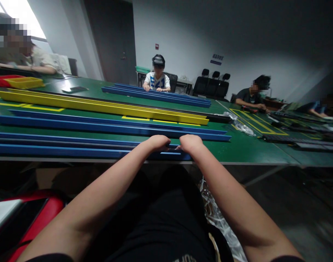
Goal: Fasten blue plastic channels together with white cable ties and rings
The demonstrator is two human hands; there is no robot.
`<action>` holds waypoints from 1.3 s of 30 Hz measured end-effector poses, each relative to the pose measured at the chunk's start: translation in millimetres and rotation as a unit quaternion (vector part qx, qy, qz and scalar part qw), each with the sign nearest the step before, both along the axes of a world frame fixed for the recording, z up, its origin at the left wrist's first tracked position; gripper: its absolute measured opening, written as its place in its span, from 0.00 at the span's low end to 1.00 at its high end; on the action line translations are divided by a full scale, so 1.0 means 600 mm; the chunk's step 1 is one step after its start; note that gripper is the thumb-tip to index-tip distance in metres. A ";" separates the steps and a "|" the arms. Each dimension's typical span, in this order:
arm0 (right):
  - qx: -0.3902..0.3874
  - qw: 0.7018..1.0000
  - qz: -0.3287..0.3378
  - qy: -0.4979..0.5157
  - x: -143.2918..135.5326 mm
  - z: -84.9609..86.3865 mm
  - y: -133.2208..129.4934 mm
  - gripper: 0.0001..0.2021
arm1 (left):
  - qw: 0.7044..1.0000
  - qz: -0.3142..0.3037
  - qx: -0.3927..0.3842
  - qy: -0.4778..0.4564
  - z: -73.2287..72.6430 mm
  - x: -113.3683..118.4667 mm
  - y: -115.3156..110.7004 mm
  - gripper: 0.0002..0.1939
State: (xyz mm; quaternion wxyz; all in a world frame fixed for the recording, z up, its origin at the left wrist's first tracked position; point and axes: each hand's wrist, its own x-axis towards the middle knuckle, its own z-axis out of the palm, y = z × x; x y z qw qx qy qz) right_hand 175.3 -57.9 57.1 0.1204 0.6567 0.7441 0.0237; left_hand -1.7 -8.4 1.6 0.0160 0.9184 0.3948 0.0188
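Note:
Side by side over the near edge of the table, my left hand (159,142) and my right hand (191,143) are at the right end of the nearest blue channel rail (62,150). Both hands are curled closed, with the fingertips mostly hidden behind the backs of the hands. A small dark piece shows in the gap between them, too unclear to name. Just beyond my hands lies a second blue rail (114,127), roughly parallel to the first. Farther back is a long yellow rail (106,106) with a black strip along its far side.
More blue rails (161,96) lie before a seated person (157,79) across the green table (237,154). Crumpled clear plastic (244,128) is right of the yellow rail. Red and yellow trays (26,83) stand far left. Other people work at both sides. A red seat (53,203) is at lower left.

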 end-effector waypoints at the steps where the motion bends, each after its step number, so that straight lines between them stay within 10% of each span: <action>1: -0.002 1.000 0.000 0.001 -0.001 -0.002 0.001 0.23 | 1.000 0.004 -0.002 -0.002 -0.001 -0.011 0.001 0.11; 10: -0.016 1.000 0.010 0.006 -0.024 -0.038 0.017 0.19 | 0.999 0.034 -0.038 -0.019 -0.010 -0.085 0.010 0.14; 39: -0.014 0.999 0.011 0.036 -0.015 -0.048 0.008 0.17 | 1.000 0.002 -0.006 -0.009 -0.006 0.035 0.001 0.13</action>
